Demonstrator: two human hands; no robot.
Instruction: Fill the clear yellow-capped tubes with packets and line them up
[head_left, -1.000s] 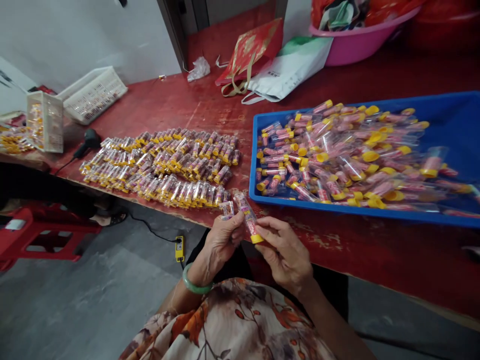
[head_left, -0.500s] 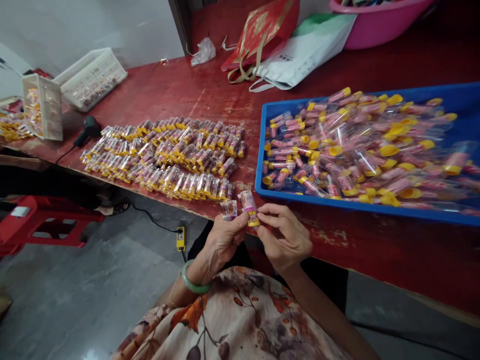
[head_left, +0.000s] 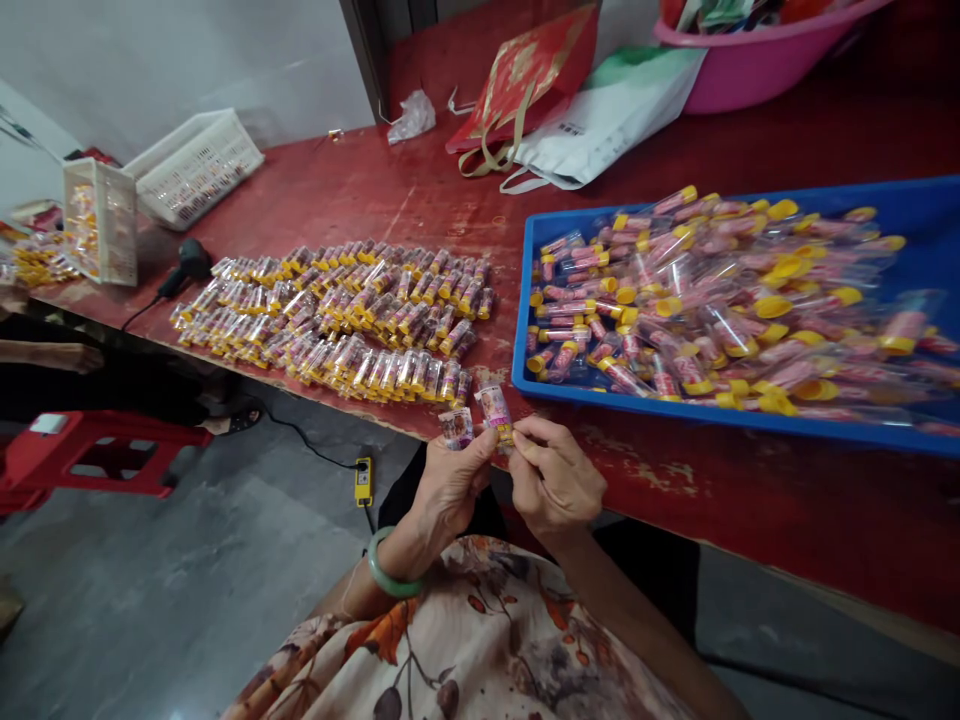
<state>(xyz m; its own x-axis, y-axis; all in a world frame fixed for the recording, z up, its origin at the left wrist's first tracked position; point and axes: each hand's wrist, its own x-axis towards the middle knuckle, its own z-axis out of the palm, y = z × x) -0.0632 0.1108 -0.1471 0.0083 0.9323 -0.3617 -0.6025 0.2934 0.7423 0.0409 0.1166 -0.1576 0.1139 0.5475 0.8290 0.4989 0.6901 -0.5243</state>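
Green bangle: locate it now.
In the head view, the green bangle sits on the left wrist, just behind the left hand, over the floral garment.

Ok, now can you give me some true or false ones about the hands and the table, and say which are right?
1. The left hand wears a green bangle on its wrist. True.
2. The right hand is holding scissors. False: its fingers are at the yellow cap of a clear tube.
3. The blue tray is piled with yellow-capped tubes. True.
4. The rows of tubes lie inside the pink basin. False: they lie on the red tabletop.
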